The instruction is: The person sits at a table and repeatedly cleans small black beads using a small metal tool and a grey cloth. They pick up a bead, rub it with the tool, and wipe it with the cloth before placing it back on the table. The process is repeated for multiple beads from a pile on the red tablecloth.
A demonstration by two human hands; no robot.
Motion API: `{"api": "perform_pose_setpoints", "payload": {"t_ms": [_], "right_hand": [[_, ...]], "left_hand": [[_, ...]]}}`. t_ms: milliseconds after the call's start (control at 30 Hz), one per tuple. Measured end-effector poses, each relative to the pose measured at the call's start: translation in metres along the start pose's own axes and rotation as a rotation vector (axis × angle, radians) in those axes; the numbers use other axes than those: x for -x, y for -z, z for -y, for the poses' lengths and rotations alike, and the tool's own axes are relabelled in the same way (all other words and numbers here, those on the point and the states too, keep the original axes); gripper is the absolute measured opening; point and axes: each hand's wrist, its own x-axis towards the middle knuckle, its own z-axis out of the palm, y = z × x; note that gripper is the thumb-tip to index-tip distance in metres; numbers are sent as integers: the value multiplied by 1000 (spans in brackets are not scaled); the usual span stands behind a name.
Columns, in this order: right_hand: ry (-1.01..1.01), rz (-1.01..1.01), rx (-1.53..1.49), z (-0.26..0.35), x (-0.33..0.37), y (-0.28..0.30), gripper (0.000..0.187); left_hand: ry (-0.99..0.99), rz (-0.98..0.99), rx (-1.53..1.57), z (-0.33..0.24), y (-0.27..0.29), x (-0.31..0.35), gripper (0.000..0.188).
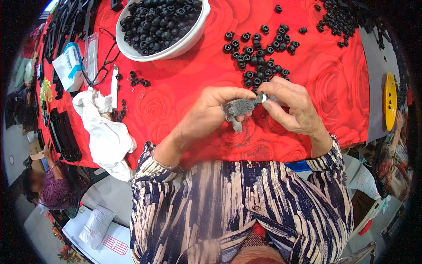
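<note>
At the centre of the frame, the right hand (pixel 295 105) pinched a shiny metal piece (pixel 262 97) narrowly between thumb and fingers, probably for fine control. The left hand (pixel 207 108) was just beside, its grey finger wrap (pixel 238 108) perhaps protecting the skin; whether it gripped something small, I could not tell. Loose black parts (pixel 260 53) lay just above, seemingly for easy reach.

A navy-and-cream streaked shirt (pixel 206 207), with long matching sleeves (pixel 151 198) and round front buttons (pixel 256 207), over a reddish inner top (pixel 256 238).
</note>
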Motion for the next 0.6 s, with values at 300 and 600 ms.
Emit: {"api": "perform_pose_setpoints", "payload": {"t_ms": [300,600], "right_hand": [[15,-9,18,-4,1,-2,20],[-16,-21,37,-4,2,-2,20]], "left_hand": [[53,34,-7,0,6,-2,24],[64,21,34,-4,3,-3,23]]}}
